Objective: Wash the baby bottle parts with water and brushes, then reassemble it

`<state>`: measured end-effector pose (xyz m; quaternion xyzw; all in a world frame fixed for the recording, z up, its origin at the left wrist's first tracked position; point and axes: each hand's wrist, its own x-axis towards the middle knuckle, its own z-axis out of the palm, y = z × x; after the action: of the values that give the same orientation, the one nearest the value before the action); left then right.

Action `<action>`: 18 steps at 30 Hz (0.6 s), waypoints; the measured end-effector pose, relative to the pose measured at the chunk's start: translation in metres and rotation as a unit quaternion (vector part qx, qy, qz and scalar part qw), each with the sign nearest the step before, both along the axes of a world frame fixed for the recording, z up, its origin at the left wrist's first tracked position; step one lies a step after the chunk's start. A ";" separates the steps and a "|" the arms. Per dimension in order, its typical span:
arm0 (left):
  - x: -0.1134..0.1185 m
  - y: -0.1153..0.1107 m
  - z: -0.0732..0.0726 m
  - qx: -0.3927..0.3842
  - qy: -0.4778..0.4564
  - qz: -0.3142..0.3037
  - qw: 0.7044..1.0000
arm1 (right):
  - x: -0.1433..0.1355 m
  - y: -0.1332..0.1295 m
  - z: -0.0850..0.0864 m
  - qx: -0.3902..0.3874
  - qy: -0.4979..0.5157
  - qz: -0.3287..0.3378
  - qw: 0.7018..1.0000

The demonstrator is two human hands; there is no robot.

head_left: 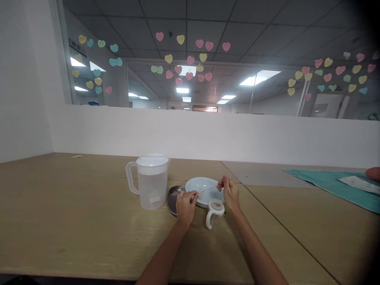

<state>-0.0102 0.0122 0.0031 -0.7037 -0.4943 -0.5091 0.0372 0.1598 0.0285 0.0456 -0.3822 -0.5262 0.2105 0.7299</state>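
My left hand [185,206] is closed in a pinch on one end of a thin pale strand [208,189]. At the strand's other end, my right hand [230,193] is closed too, its fingertips together. The strand runs taut and slightly slanted over a white bowl [194,183]; whether it is string or a fine stick I cannot tell. Just in front of the bowl stands a small clear container with a white rim and hooked handle [211,215]. A round metal dish [172,200] is partly hidden behind my left hand.
A translucent lidded plastic pitcher [152,186] stands left of the metal dish. On the right lies a teal cloth [320,180] with a white tissue-like piece [359,183] on it. A white wall [184,132] with a window closes off the table's back.
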 end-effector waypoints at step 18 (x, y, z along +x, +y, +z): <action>0.008 0.003 0.001 -0.025 -0.023 -0.026 0.999 | -0.003 0.006 -0.001 -0.030 -0.159 0.212 0.964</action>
<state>-0.0021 0.0148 0.0040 -0.7050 -0.4893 -0.5134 -0.0047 0.1564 0.0343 0.0446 -0.3115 -0.6979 0.3129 0.5639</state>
